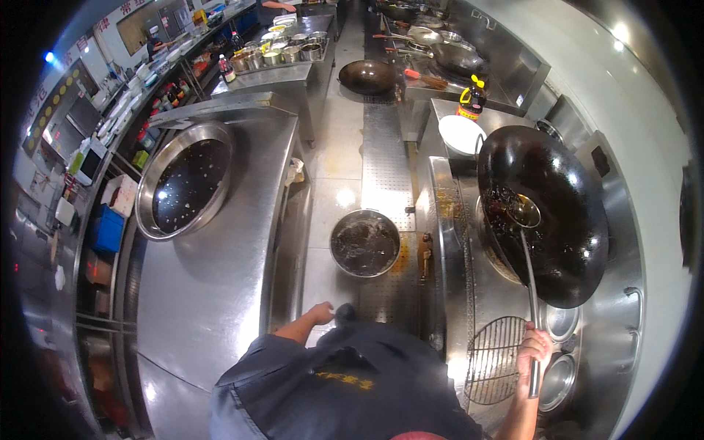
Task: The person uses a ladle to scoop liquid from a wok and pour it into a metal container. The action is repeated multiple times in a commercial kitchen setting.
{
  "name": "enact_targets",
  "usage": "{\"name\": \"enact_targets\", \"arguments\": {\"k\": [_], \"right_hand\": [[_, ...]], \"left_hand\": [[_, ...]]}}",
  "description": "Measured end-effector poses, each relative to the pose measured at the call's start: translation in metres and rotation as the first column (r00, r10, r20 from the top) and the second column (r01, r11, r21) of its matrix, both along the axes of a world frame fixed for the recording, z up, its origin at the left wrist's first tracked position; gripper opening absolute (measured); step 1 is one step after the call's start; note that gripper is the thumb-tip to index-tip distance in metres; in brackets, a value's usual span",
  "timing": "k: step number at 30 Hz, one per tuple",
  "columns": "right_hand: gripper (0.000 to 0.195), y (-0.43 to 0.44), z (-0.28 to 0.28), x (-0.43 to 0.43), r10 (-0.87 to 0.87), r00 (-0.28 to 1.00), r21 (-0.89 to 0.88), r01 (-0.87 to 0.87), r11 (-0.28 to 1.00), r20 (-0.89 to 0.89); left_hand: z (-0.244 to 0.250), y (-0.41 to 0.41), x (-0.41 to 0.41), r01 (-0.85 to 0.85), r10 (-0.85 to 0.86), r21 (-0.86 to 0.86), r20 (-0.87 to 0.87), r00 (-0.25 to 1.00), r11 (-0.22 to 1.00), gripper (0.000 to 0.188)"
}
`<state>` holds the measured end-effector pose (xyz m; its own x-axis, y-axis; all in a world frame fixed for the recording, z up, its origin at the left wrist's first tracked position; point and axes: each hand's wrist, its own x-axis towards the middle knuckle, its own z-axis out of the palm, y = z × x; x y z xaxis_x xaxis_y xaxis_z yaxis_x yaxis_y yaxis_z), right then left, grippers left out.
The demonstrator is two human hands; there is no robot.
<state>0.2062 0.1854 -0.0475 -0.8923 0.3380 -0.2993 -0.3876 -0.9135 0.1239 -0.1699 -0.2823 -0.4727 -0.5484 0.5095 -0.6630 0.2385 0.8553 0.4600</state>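
My right hand (pixel 533 352) grips the long metal handle of a ladle (pixel 529 264). The ladle's bowl rests inside a large dark wok (pixel 566 220), which sits tilted on the range at the right. Dark, glossy residue coats the wok's left inner side around the bowl. Beneath my right forearm and beside it lies a round wire rack (pixel 495 363). My left hand (pixel 322 313) hangs low by my body over the aisle, apart from any object; its fingertips are hard to make out. Ahead on the floor stands a round metal pot (pixel 364 243) of dark liquid.
A wide steel basin (pixel 184 181) of dark liquid stands on the left steel counter (pixel 220 286). Past the wok are a white bowl (pixel 461 133) and a sauce bottle (pixel 471 99). Another wok (pixel 367 77) is farther up the aisle. A person (pixel 157 43) is far left.
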Motion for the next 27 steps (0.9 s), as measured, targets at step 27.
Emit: {"name": "enact_targets", "arguments": {"k": [27], "right_hand": [[0.030, -0.087, 0.088, -0.002, 0.429, 0.835, 0.167, -0.395, 0.903, -0.344]], "left_hand": [[-0.001, 0.010, -0.002, 0.023, -0.022, -0.013, 0.046, 0.999, 1.000, 0.050]]}}
